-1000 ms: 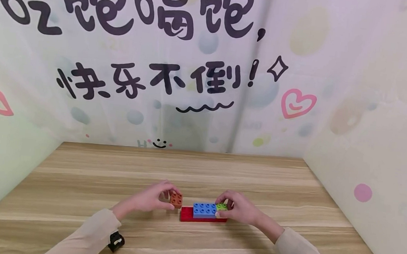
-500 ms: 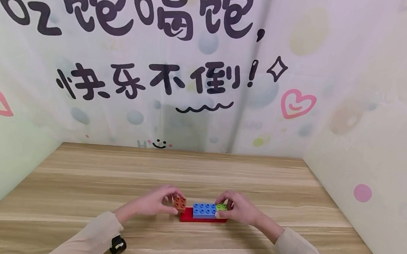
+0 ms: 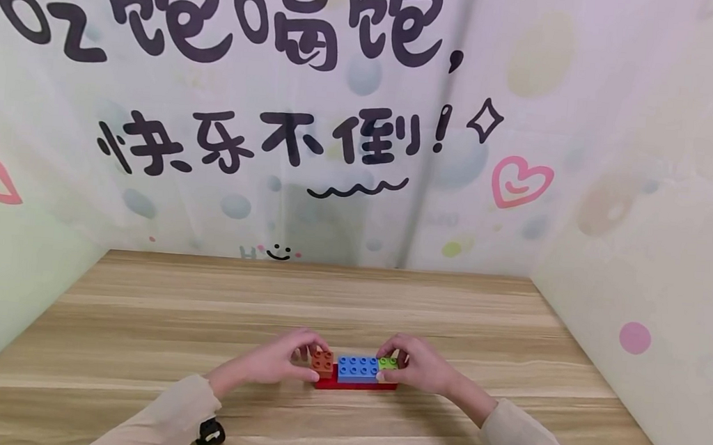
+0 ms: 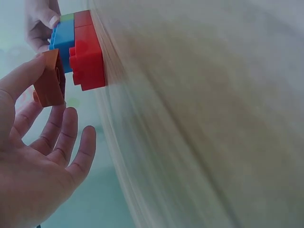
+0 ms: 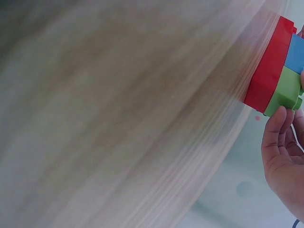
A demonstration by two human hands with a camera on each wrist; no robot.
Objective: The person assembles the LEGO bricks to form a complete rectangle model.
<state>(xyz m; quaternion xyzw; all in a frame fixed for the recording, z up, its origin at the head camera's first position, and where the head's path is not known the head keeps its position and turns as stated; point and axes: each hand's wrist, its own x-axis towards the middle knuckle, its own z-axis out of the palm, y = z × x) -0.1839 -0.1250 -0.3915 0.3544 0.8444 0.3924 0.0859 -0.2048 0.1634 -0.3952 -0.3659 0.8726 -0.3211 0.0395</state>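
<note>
My left hand pinches an orange-brown toy building brick between thumb and fingertips. That brick is over the left end of a long red brick base; in the left wrist view a gap shows between the tilted orange-brown brick and the red studs. A blue brick sits on the red base, studs up. Right of it, against its side, is a light green brick. My right hand grips the green brick with thumb and fingers at the base's right end.
The bricks stand on a wooden tabletop. Behind it hangs a white printed curtain with large dark lettering, and pale walls close off the sides. Black straps show at both sleeves.
My left hand has moved right with the orange-brown brick, from beside the red base to over its left end. My right hand and the other bricks have stayed in place.
</note>
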